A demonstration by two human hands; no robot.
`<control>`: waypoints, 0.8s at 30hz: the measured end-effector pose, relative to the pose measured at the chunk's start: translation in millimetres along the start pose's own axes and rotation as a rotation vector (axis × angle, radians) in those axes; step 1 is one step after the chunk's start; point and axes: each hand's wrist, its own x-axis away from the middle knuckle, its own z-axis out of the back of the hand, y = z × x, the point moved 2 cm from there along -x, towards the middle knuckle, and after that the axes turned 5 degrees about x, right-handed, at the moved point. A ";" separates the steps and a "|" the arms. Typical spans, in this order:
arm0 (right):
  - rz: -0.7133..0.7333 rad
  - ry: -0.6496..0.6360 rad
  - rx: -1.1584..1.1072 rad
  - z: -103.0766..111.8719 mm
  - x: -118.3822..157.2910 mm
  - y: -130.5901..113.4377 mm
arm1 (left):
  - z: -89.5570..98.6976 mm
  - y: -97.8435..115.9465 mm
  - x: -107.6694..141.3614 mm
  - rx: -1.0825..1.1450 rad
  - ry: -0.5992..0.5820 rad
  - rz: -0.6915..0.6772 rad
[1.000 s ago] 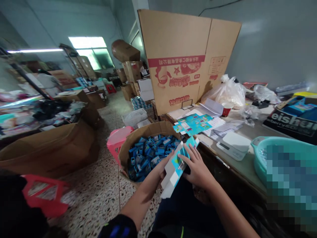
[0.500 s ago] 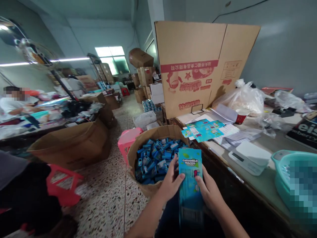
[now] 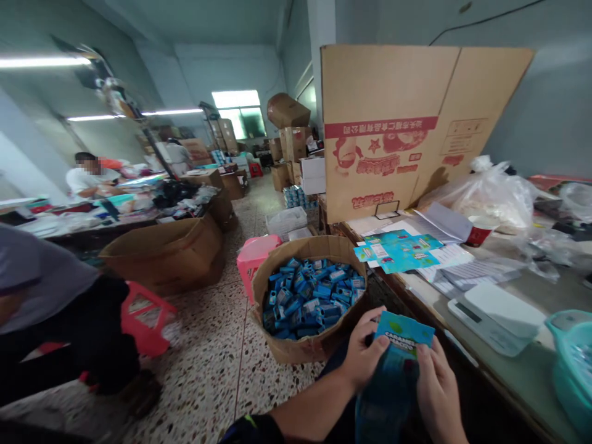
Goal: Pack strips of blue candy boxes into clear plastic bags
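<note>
A blue printed carton [image 3: 393, 364] marked "CARAMELO MACIZO" is held between both hands near the bottom of the view. My left hand [image 3: 365, 351] grips its left edge, thumb on the front. On the right edge, my right hand [image 3: 437, 376] pinches the carton near its top. The carton's lower part is dark and hard to make out. Beyond my left hand stands a large round cardboard container [image 3: 309, 351] with many small blue boxes [image 3: 309, 299] inside. Flat blue carton sheets [image 3: 400, 250] lie on the table at the right.
The worktable [image 3: 490, 277] carries a white scale [image 3: 497, 314], a turquoise basket [image 3: 573, 364], papers, a red cup and plastic bags. A tall cardboard sheet [image 3: 383, 92] stands behind. Left are pink and red stools, a brown box [image 3: 161, 259] and a seated person [image 3: 50, 296]; others work farther back.
The view has swung left, so the surroundings sit farther right. Both hands and the carton appear lower and farther right, and the carton is more tilted.
</note>
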 end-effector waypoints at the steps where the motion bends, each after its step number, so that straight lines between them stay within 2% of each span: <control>1: -0.017 -0.039 0.003 3.0 0.1 -6.1 | -2.2 0.9 -1.2 0.030 0.013 0.037; 4: -0.006 -0.092 -0.036 12.8 -1.6 -22.9 | -4.3 5.6 -3.6 0.133 0.068 0.162; 6: 0.060 -0.056 -0.029 21.3 -8.2 -27.5 | -0.8 12.6 -3.3 0.091 0.082 0.180; 7: 0.118 -0.083 0.023 24.9 -13.2 -27.5 | 2.2 17.5 -3.0 0.018 0.070 0.163; 9: 0.271 -0.239 0.223 29.6 -24.7 -24.9 | 7.9 28.8 -3.0 -0.171 -0.038 0.104; 11: 0.429 -0.401 0.464 32.3 -33.9 -23.8 | 10.9 40.1 -4.6 -0.345 -0.228 0.031; 14: 0.565 -0.566 0.682 33.9 -39.3 -38.2 | 9.4 55.3 -9.3 -0.492 -0.457 -0.096; 16: 0.589 -0.656 0.736 34.7 -38.9 -58.1 | 7.2 64.7 -12.4 -0.514 -0.465 -0.179; 17: 0.592 -0.672 0.740 35.9 -38.6 -69.0 | 7.1 69.2 -13.5 -0.510 -0.406 -0.215; 19: 0.601 -0.602 0.696 40.2 -37.8 -88.7 | 10.1 77.4 -13.1 -0.478 -0.184 -0.299; 22: 0.589 -0.292 0.564 44.7 -33.4 -103.8 | 19.6 84.5 -4.0 -0.341 0.218 -0.453; 23: 0.582 -0.170 0.521 42.8 -30.2 -104.5 | 23.0 84.2 0.0 -0.252 0.337 -0.457; 24: 0.581 -0.060 0.483 38.1 -26.1 -103.4 | 26.2 82.3 3.4 -0.139 0.442 -0.403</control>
